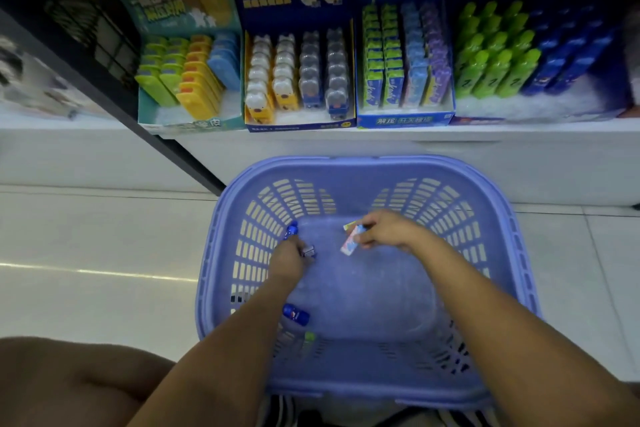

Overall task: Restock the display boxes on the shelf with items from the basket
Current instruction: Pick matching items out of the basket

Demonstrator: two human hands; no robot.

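Both hands are down in the purple basket point(363, 163). The left hand point(289, 255) curls its grip tight round a small blue bottle point(291, 230) — a little grey thing point(308, 251) sits right by it, too small to make out. The right hand point(384, 229) pinches a pink and blue pack point(350, 241) in a narrow grip. A second blue bottle point(296, 313) lies by the left arm point(239, 329), and a green thing point(309, 340) near it is blurry. The display boxes point(301, 123) stand on the shelf point(519, 135) above.

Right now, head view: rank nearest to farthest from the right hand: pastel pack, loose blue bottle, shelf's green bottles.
1. pastel pack: held in the right hand.
2. loose blue bottle: basket floor, left side.
3. green bottles: up on shelf.
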